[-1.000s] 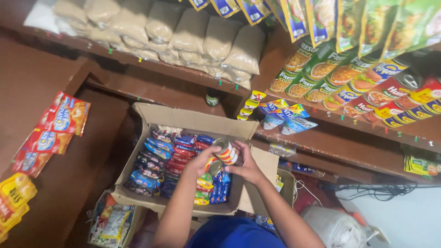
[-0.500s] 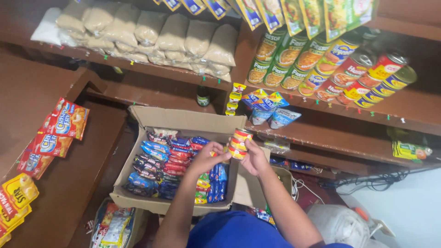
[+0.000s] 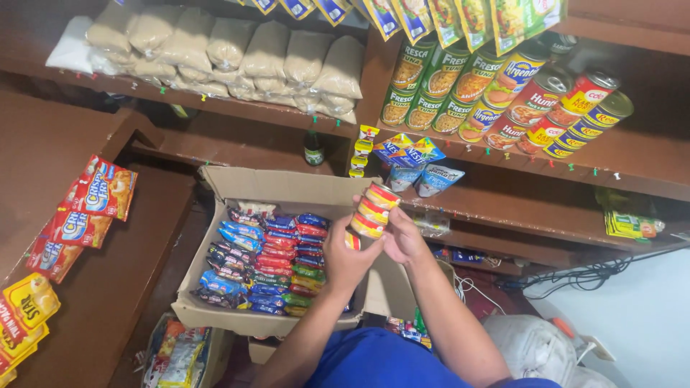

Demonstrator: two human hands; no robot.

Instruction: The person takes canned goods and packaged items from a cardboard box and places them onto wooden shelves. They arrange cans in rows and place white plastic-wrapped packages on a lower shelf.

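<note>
I am holding a short stack of small red-and-yellow cans point(image 3: 372, 210) above the right edge of the open cardboard box point(image 3: 287, 185) of snack packets. My right hand point(image 3: 404, 237) is clamped around the stack's side, and my left hand point(image 3: 347, 260) is cupping it from below. I judge this the carrying step; next calls for a steady lift toward the wooden shelf point(image 3: 503, 205) just beyond the box.

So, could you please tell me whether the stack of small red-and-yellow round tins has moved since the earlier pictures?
Yes. The stack of small red-and-yellow round tins, held in both hands, has risen from over the packets inside the open cardboard box up to its far right rim, toward the shelves.
</note>
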